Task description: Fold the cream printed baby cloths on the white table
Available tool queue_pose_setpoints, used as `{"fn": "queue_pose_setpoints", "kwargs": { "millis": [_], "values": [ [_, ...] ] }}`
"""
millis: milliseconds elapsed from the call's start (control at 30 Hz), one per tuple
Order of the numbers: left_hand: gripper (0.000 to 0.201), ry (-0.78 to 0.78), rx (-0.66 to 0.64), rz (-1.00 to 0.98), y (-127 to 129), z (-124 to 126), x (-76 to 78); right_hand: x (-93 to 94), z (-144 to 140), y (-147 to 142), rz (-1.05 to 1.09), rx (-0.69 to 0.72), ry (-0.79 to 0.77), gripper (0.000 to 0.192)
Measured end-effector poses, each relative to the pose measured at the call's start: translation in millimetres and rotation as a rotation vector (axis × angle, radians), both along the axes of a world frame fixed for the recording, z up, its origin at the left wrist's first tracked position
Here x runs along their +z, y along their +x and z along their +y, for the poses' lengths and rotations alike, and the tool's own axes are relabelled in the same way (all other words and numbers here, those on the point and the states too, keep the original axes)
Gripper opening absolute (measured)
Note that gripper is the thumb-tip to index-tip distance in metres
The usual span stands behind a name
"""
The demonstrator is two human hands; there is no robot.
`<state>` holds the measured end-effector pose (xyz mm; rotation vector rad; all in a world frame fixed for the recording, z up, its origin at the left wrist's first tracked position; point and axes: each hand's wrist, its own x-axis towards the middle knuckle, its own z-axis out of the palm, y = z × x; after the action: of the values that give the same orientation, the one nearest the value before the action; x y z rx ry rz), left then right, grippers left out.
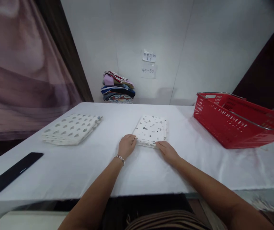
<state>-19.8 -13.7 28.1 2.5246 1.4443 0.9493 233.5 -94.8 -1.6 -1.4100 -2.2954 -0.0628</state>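
Note:
A folded white cloth with small dark prints (151, 129) lies flat in the middle of the white table (84, 169). My left hand (126, 145) rests at its near left corner, fingers curled against the edge. My right hand (167, 150) touches its near right corner, fingers laid flat on the edge. Neither hand lifts the cloth. A bracelet sits on my left wrist.
A second folded cloth with grey spots (71, 128) lies at the left. A long black flat object (12, 172) is at the near left edge. A red plastic basket (237, 119) stands at the right. A pile of folded clothes (117, 88) sits by the back wall.

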Motion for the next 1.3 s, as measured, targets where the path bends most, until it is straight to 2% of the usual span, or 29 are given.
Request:
{"fn": "queue_pose_setpoints", "kwargs": {
  "millis": [67,133,233,367,467,533,600,667,767,867,933,1067,1133,1200,1300],
  "values": [
    [0.03,0.052,-0.054,0.028,14,3,5.8,-1.1,-1,-1,0.013,0.002,0.016,0.049],
    [0.035,0.074,-0.151,0.113,26,5,4.5,-1.9,-4,-1,0.029,0.0,0.022,0.051],
    [0.038,0.055,-0.253,0.245,34,6,-8.2,-0.8,-11,1,0.077,0.021,0.004,0.052],
    [0.04,0.073,-0.252,0.275,31,5,-22.6,16.4,-8,-3,0.199,-0.019,0.0,0.046],
    [0.04,0.085,-0.238,0.288,30,5,-22.6,43.8,19,-14,0.234,-0.099,0.01,0.044],
    [0.04,0.089,-0.234,0.298,30,5,-20.7,60.0,47,-20,0.197,-0.149,-0.025,0.051],
    [0.04,0.089,-0.231,0.308,31,5,-19.7,66.3,76,-17,0.126,-0.245,-0.097,0.06],
    [0.04,0.083,-0.227,0.312,31,5,-20.7,59.9,98,-8,0.055,-0.408,-0.244,0.069],
    [0.039,0.069,-0.23,0.295,29,3,-24.5,36.2,114,11,0.004,-0.588,-0.431,0.074],
    [0.04,0.028,-0.234,0.271,28,2,-22.9,16.8,116,22,0.007,-0.605,-0.455,0.076],
    [0.041,-0.039,-0.235,0.259,31,6,-13.7,11.3,115,23,0.016,-0.589,-0.438,0.076],
    [0.047,-0.12,-0.177,0.215,51,35,16.6,9.5,114,20,0.024,-0.588,-0.398,0.076],
    [0.047,-0.117,-0.164,0.236,63,56,24.9,11.0,114,19,0.021,-0.595,-0.408,0.076],
    [0.05,-0.193,-0.115,0.3,73,75,22.2,15.9,115,19,0.019,-0.592,-0.441,0.075],
    [0.057,-0.362,-0.033,0.343,77,92,4.2,31.4,122,19,0.02,-0.581,-0.539,0.077]
  ]
}}
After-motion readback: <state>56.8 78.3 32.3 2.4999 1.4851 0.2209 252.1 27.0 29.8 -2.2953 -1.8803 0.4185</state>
